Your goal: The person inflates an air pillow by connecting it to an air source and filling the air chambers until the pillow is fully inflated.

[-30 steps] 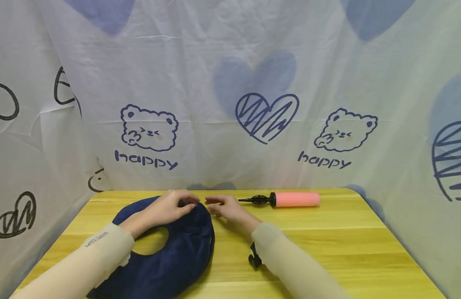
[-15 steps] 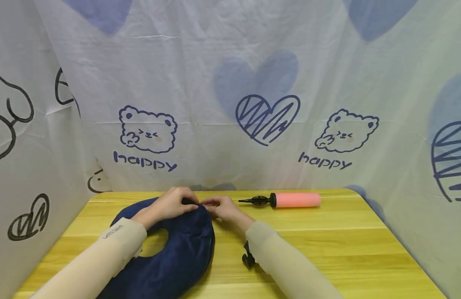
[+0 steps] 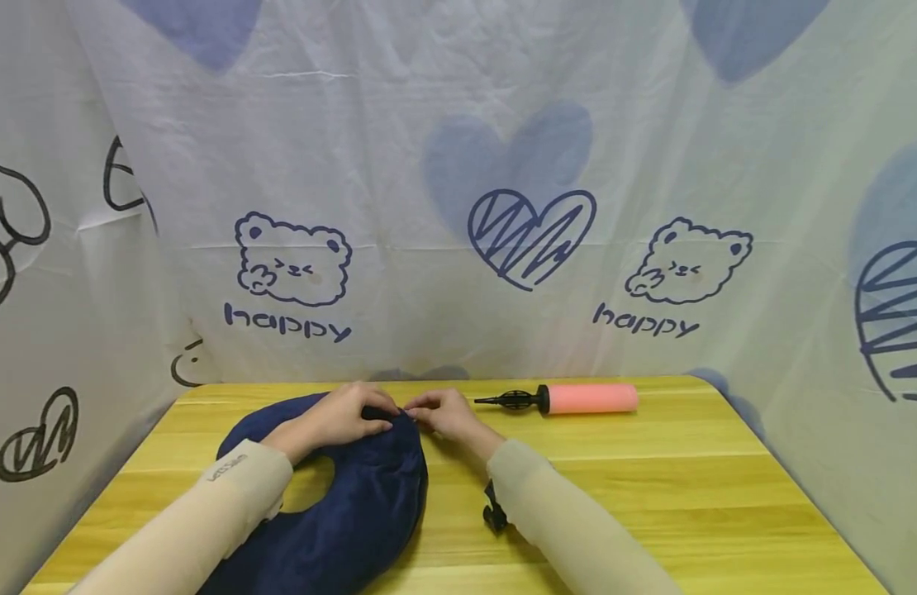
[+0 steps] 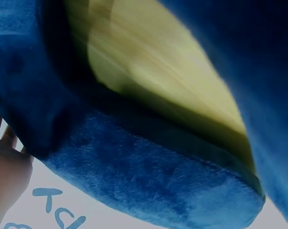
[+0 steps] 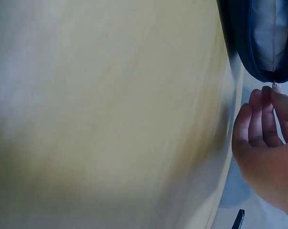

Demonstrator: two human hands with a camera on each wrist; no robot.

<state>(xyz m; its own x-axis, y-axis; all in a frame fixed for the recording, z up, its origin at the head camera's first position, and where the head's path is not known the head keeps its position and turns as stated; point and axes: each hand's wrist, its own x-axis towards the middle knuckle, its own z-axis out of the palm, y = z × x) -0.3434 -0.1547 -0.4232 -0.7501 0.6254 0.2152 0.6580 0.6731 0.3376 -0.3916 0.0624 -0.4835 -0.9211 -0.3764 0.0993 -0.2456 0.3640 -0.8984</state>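
A navy plush cushion [image 3: 354, 504] with a central hole lies on the left of the table. On its far right end, my left hand [image 3: 349, 413] grips the fabric between thumb and fingers. In the left wrist view part of that left hand [image 4: 10, 176] shows at the edge, its fingertips hidden behind the plush. My right hand [image 3: 447, 417] is just beside the same end. Seen from the right wrist, its thumb and finger pinch a small zipper pull [image 5: 274, 85]. Above the pull, the cover's seam gapes over a white inner [image 5: 270, 36].
A pink hand pump [image 3: 588, 398] with a black nozzle lies at the back of the wooden table [image 3: 652, 487]. A printed white curtain [image 3: 421, 314] hangs behind the table and along both sides. A black strap piece [image 3: 494, 511] is at my right sleeve.
My right hand has moved left to the cushion's end and now pinches the zipper pull. My left hand, loosely spread before, has closed on the fabric. The pump has stayed put.
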